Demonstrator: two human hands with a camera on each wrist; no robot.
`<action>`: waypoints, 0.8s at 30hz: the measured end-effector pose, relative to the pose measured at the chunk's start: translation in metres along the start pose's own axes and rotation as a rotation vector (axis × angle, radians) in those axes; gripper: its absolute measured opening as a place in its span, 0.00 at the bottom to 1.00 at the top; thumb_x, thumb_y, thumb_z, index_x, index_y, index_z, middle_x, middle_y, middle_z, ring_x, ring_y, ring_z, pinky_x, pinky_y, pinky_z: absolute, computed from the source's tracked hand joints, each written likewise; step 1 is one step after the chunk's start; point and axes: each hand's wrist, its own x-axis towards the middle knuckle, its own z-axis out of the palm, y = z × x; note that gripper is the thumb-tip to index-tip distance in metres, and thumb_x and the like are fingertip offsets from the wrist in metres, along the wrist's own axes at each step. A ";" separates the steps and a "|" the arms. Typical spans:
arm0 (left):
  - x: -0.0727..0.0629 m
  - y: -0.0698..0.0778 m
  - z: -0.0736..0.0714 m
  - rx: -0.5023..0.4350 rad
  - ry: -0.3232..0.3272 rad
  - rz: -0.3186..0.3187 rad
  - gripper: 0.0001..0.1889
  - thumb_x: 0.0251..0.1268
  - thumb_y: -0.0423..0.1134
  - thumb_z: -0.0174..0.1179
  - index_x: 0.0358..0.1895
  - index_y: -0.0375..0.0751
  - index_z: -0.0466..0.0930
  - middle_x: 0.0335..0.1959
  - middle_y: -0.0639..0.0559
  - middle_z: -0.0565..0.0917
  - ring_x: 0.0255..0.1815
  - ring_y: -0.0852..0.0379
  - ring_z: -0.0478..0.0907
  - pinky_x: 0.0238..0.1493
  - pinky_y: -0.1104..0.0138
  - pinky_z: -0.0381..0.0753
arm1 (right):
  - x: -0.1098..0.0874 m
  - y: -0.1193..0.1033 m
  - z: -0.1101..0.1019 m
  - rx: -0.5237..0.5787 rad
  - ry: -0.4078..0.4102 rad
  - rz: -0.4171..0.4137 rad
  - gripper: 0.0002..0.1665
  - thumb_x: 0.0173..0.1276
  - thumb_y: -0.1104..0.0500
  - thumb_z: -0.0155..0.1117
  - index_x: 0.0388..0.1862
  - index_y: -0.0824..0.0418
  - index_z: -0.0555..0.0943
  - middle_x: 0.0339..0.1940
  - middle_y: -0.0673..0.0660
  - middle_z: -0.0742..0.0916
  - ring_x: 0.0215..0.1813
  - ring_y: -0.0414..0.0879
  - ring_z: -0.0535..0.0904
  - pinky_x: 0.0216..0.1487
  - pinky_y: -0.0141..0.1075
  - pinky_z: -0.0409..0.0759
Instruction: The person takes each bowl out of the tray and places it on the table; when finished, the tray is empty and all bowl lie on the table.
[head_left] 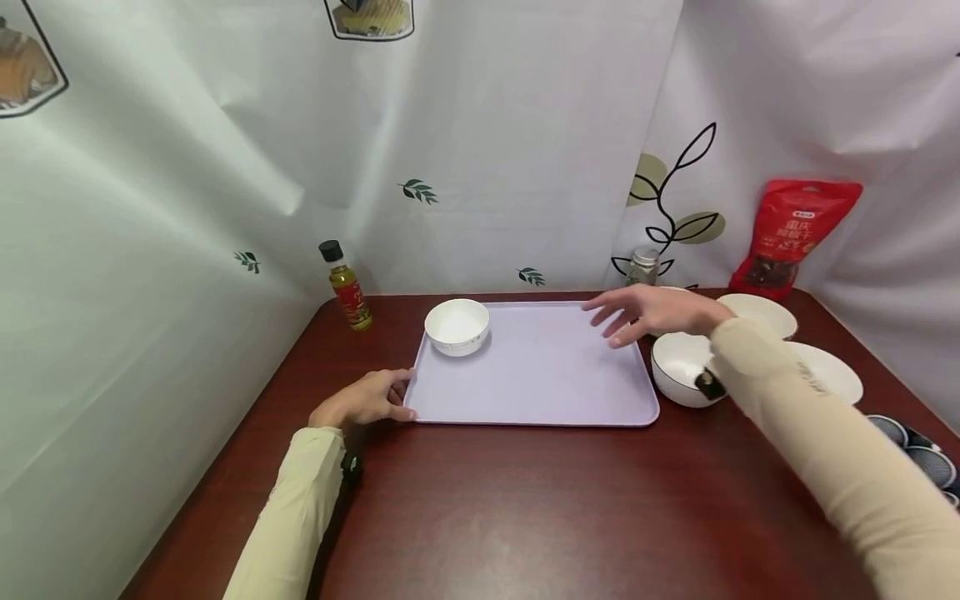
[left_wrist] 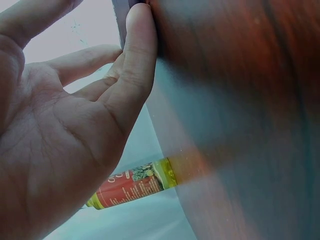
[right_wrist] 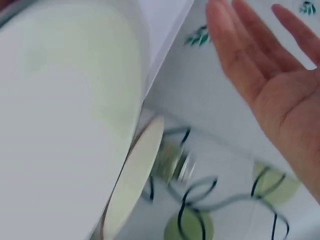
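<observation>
A pale lilac tray (head_left: 540,367) lies on the dark red table. My left hand (head_left: 367,397) touches its left edge near the front corner, thumb and fingers apart. In the left wrist view the fingers (left_wrist: 140,55) reach out nearly straight to the edge. Over the tray's back right part is my right hand (head_left: 648,310), fingers spread and nothing held. One white bowl (head_left: 457,327) stands on the tray's back left corner. Just right of the tray is another white bowl (head_left: 678,367), seen large as a white bowl (right_wrist: 65,130) in the right wrist view.
An oil bottle (head_left: 351,292) stands at the back left. Behind my right hand is a glass jar (head_left: 642,267). More white dishes (head_left: 828,372), a red food pouch (head_left: 783,233) and dark round objects (head_left: 930,462) line the right side. A printed curtain (head_left: 510,150) hangs behind the table.
</observation>
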 end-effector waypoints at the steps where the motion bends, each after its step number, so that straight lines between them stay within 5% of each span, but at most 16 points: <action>1: 0.000 0.000 0.000 0.002 -0.003 0.005 0.44 0.58 0.38 0.72 0.75 0.27 0.60 0.48 0.36 0.83 0.47 0.48 0.83 0.52 0.56 0.84 | 0.010 -0.003 0.003 0.005 0.004 0.000 0.42 0.66 0.56 0.70 0.76 0.61 0.65 0.68 0.66 0.79 0.67 0.62 0.79 0.63 0.45 0.80; 6: -0.002 -0.002 -0.001 -0.001 0.006 -0.002 0.44 0.58 0.38 0.73 0.75 0.28 0.60 0.48 0.36 0.83 0.47 0.48 0.83 0.52 0.55 0.84 | 0.055 -0.016 0.027 0.077 0.048 -0.001 0.44 0.64 0.57 0.72 0.77 0.60 0.65 0.69 0.66 0.78 0.67 0.62 0.78 0.68 0.53 0.75; 17: 0.002 -0.004 -0.003 -0.021 0.029 0.014 0.45 0.55 0.40 0.75 0.74 0.29 0.62 0.47 0.38 0.82 0.44 0.51 0.81 0.51 0.57 0.83 | 0.136 -0.034 0.087 0.372 0.177 0.101 0.52 0.62 0.62 0.74 0.80 0.56 0.57 0.74 0.69 0.70 0.66 0.59 0.79 0.64 0.49 0.79; 24: 0.006 -0.012 -0.006 -0.118 0.026 0.017 0.49 0.50 0.40 0.78 0.75 0.33 0.60 0.43 0.41 0.81 0.38 0.55 0.81 0.46 0.63 0.83 | 0.174 -0.047 0.116 0.436 0.335 0.137 0.66 0.51 0.62 0.81 0.83 0.53 0.51 0.78 0.66 0.66 0.77 0.59 0.65 0.75 0.51 0.67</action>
